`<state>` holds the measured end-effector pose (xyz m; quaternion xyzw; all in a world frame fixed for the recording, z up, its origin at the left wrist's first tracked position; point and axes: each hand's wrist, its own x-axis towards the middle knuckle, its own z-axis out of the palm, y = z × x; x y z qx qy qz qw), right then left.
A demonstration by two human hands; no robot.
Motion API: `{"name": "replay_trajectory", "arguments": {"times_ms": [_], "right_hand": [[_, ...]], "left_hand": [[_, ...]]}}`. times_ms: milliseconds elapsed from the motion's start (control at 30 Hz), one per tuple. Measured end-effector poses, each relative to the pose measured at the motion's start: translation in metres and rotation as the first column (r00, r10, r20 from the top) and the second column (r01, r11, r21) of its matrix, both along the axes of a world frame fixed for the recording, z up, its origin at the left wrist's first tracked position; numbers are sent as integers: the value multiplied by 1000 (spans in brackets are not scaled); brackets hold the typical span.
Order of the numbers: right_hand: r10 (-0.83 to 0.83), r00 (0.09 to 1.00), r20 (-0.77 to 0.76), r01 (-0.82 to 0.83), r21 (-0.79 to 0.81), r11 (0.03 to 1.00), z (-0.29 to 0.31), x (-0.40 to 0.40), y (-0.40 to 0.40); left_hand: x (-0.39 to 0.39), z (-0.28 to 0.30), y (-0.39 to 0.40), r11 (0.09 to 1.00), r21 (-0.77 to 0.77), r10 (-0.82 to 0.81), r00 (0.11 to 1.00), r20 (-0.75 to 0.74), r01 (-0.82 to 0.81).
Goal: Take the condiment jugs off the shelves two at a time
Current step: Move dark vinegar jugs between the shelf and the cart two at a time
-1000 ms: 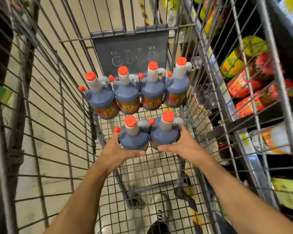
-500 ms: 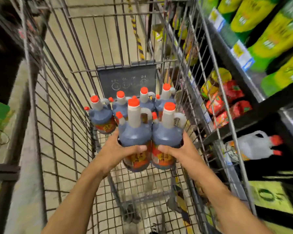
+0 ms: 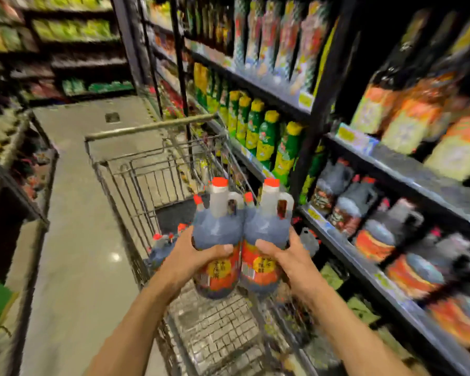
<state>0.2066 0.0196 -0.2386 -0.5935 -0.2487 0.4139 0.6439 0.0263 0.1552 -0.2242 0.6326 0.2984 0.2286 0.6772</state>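
Both jugs had risen out of the cart since the earlier frames, where they stood low on its wire floor behind a row of four others; the camera had also lifted, so that the aisle and the shelves came into view.

Nearest, the left hand (image 3: 189, 260) had its grip clenched around the left jug (image 3: 217, 234), with the thumb across the front above the label. The right hand (image 3: 288, 260) grasped the right jug (image 3: 266, 229) in the same way, its thumb on the dark body. The two jugs were upright and pressed side by side, touching each other, held above the cart (image 3: 147, 164) near its right side. Each had a dark body, a pale neck with a handle, an orange cap and a red and yellow label.

Under and behind the hands, some orange caps of other jugs in the cart (image 3: 160, 240) showed at the left, partly hidden by the left wrist. The picture was blurred, so I could not count them.

To the right stood the shelves (image 3: 377, 169). Similar jugs on the shelf (image 3: 345, 202) sat in the lower rows, green bottles (image 3: 266, 139) with yellow caps a little further along, and tall packets above them. Beyond the cart, the pale floor (image 3: 73, 240) of the aisle ran away to more shelves.
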Motion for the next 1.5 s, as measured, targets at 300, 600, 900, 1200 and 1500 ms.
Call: {"name": "replay_trajectory", "arguments": {"times_ms": [300, 600, 900, 1200, 1500], "right_hand": [[-357, 928, 107, 356, 22, 934, 129, -62, -202], [-717, 678, 161, 722, 38, 691, 173, -100, -445], [-891, 408, 197, 901, 71, 428, 190, -122, -651], [-923, 327, 201, 934, 80, 348, 222, -99, -833], [-915, 383, 130, 911, 112, 397, 222, -52, -895]], "left_hand": [[-6, 122, -155, 950, 107, -303, 948, 98, 293], [53, 168, -351, 655, 128, -755, 649, 91, 745], [108, 189, -565, 394, 97, -917, 385, 103, 914], [155, 210, -758, 326, 37, -938, 318, 137, 945], [196, 220, -818, 401, 66, -915, 396, 82, 914]]}}
